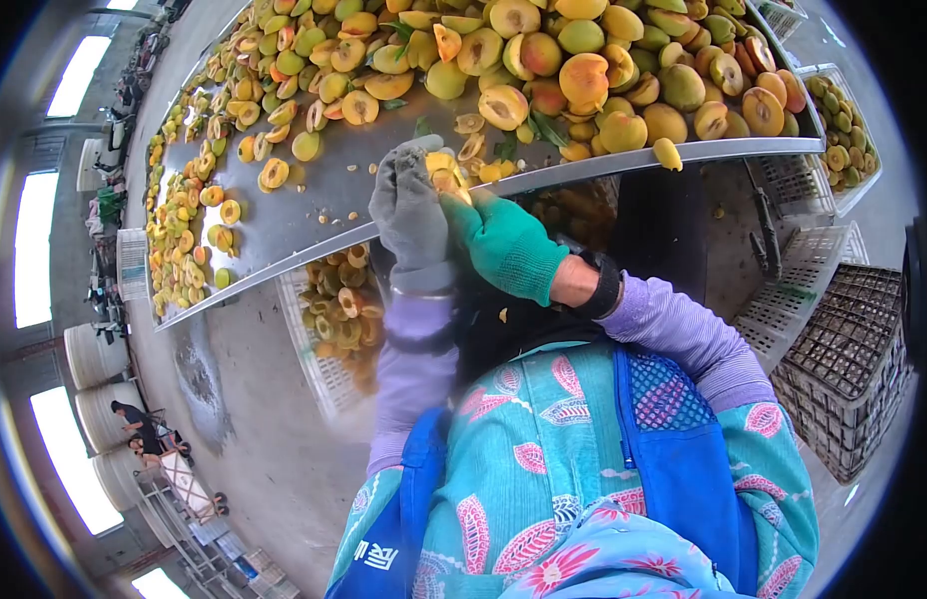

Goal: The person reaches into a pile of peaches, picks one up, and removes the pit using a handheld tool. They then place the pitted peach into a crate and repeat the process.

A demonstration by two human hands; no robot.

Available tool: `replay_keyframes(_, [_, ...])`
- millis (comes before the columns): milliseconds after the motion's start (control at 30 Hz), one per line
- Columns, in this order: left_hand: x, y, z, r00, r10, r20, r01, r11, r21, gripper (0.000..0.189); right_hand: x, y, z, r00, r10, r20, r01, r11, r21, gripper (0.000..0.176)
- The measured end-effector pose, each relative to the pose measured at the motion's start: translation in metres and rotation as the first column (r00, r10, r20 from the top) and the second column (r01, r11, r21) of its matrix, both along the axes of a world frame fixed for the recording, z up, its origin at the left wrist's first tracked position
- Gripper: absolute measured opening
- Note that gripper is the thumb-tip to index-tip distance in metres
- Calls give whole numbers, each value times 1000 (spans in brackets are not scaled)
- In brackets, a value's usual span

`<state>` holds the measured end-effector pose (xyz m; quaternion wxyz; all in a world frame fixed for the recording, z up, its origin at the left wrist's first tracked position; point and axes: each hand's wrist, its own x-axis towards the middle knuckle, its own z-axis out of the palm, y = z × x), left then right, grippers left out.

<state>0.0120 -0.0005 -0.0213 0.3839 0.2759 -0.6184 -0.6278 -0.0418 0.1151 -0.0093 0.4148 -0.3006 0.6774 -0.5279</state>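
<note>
A cut yellow peach [446, 177] is held over the near edge of the metal table [383, 190], its orange inside partly showing. My left hand [410, 205], in a grey glove, is closed round its left side. From the right, my right hand [513, 245], in a green glove, has its thumb and fingers closed against the lower part of the same peach. Any tool between the fingers is hidden. Around them on the tabletop lie a peach half [503, 106], a whole peach [584, 82], small fruit scraps and a few green leaves.
Under the table stands a white crate [318, 344] of peach pieces. A fruit-filled crate [848, 135] is at the right, near stacked dark crates [843, 349]. The table's raised metal rim [683, 153] runs in front of me. Two people are far off at the left.
</note>
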Motion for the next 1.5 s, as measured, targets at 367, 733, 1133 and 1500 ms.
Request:
replay_keyframes(367, [-8,15,3,997,37,60,-23,975,-221,25,3,3,1,911,-103,399,110,994,6,45])
replay_keyframes(733, [-11,17,5,991,-77,106,94,981,-168,23,-7,4,-24,867,-27,498,93,990,-108,55])
replay_keyframes(1133, [-29,-5,34,858,-265,439,300,954,-9,30,-9,9,6,313,145,939,121,974,-191,45])
replay_keyframes(1500, [-11,-8,22,822,-566,73,570,818,-76,25,-30,20,-14,681,249,689,-149,968,-203,43])
